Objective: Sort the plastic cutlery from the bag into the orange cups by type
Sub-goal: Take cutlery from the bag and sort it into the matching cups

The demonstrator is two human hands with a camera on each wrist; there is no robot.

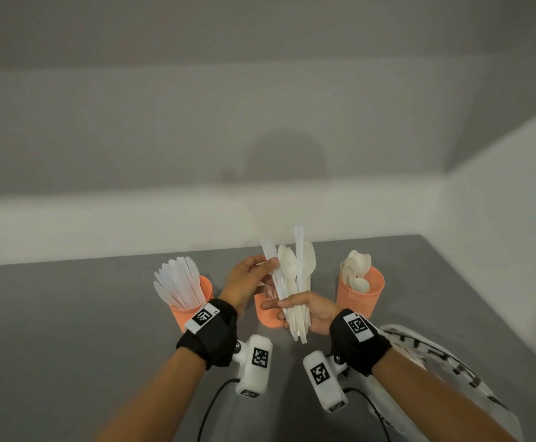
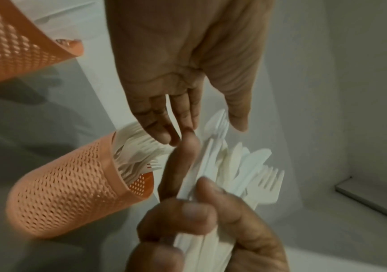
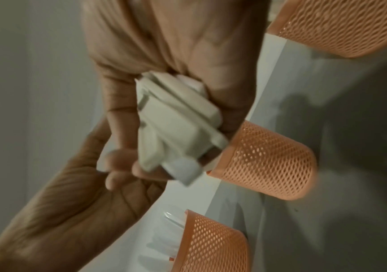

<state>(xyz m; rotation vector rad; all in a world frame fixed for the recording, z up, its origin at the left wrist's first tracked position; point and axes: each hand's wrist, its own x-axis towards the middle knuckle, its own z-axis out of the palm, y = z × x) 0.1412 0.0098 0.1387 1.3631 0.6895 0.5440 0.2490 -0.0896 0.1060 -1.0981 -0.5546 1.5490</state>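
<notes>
Above grey counter (image 1: pixel 69 314), beside middle orange mesh cup (image 1: pixel 268 317): right hand (image 1: pixel 311 311) clenched round mixed white plastic cutlery bundle (image 1: pixel 295 282), left hand (image 1: pixel 250 275) pinching one piece; likely spill if loosened.

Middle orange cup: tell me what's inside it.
White plastic forks fill the middle orange cup, tines up. In the head view, both hands and the held cutlery bundle largely cover it.

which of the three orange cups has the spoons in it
The rightmost orange cup, beside the right hand: rounded spoon bowls stick out of it. The left cup holds knives, the middle cup forks.
</notes>
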